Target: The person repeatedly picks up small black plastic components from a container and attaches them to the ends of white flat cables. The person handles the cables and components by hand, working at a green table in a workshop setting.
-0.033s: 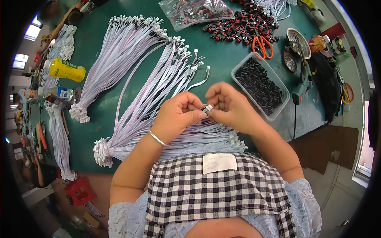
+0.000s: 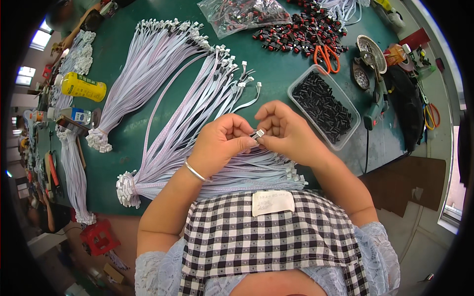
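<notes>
Low over the table, my left hand [image 2: 219,138] pinches a thin cable between thumb and fingertips. A small white connector [image 2: 259,133] with a short dark piece beside it shows at the cable's end. My right hand [image 2: 285,130] has its fingers curled, and its thumb and fingertips close on that connector from the right. Under both hands a fanned bundle of white flat cables [image 2: 192,108] lies on the table, tied together at its lower left end. Black sleeve pieces [image 2: 323,106] fill a clear plastic tub [image 2: 349,141] to the right of my right hand.
A second cable bundle [image 2: 143,69] lies at the far left, beside a yellow bottle [image 2: 84,87]. Black-and-red parts [image 2: 301,34], a plastic bag [image 2: 242,17] and orange-handled scissors [image 2: 327,58] are at the back. A green corded tool [image 2: 375,108] lies right of the tub.
</notes>
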{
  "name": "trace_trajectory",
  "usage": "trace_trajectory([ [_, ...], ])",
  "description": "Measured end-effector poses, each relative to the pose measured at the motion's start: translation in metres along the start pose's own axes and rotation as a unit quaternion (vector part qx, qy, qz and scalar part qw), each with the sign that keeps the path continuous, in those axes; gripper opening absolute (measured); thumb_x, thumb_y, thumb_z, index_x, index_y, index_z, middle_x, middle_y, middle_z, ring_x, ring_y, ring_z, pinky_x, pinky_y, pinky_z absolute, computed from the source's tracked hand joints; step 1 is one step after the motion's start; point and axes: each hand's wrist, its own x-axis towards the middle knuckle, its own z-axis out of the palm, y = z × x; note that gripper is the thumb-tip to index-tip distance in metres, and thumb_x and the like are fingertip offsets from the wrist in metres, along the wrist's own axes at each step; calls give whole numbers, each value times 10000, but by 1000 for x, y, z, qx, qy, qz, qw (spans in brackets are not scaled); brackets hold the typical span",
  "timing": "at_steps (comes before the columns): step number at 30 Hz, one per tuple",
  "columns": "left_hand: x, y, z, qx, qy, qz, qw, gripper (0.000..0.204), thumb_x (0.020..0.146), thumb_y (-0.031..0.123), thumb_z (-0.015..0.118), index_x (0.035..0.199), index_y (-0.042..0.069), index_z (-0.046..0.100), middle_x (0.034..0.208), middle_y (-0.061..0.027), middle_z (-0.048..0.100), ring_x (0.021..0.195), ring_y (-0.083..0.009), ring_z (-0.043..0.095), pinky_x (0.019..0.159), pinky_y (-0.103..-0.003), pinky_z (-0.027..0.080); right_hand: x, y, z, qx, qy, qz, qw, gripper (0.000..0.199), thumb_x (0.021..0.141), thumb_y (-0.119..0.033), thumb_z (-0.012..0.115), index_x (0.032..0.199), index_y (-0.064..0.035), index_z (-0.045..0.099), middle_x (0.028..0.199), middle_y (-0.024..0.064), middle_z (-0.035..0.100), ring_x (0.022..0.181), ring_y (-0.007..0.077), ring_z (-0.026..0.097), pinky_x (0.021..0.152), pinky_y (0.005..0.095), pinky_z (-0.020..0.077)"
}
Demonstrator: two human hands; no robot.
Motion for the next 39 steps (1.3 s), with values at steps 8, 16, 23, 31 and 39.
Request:
trace_trajectory([
  [8, -10, 0, -8, 44, -19, 8, 999, 294, 800, 27, 676, 1074, 28, 568, 787, -9, 613, 724, -54, 560, 657, -194, 440, -1, -2, -3, -87, 2, -23, 996, 526, 780, 54, 598, 1261, -30, 401, 818, 45, 583, 748, 92, 560, 690, 243, 461],
  [16, -6, 6, -7, -20, -8, 28, 999, 310, 801, 33, 676, 1086, 29, 553, 784, -21, 616, 708, -73, 570, 661, -219, 459, 0, -6, 2, -121, -7, -135, 983, 700, 773, 26, 644, 1391, -96, 339, 888, 52, 611, 807, 125, 595, 765, 275, 489],
  [23, -11, 11, 1, 215, 88, 169, 958, 222, 760, 30, 713, 950, 17, 597, 870, -51, 641, 786, -122, 633, 725, -254, 503, -1, -8, 0, -46, 2, 15, 999, 264, 846, -63, 647, 1094, -3, 580, 866, 45, 615, 781, 78, 594, 682, 224, 498],
  [31, -11, 6, -3, 164, 83, 133, 974, 252, 759, 7, 704, 980, 20, 585, 873, -40, 635, 779, -96, 593, 727, -236, 483, 0, -13, 3, -63, 18, 33, 997, 130, 852, -72, 639, 954, 8, 630, 741, 17, 624, 673, 59, 598, 598, 206, 490],
  [39, 10, 29, -2, 300, 156, 208, 918, 151, 749, 12, 693, 876, 29, 613, 756, -28, 618, 713, -91, 581, 657, -233, 465, 11, -29, -11, -200, 73, -109, 971, 191, 792, -84, 682, 973, -30, 650, 820, 31, 638, 734, 113, 600, 629, 262, 484],
])
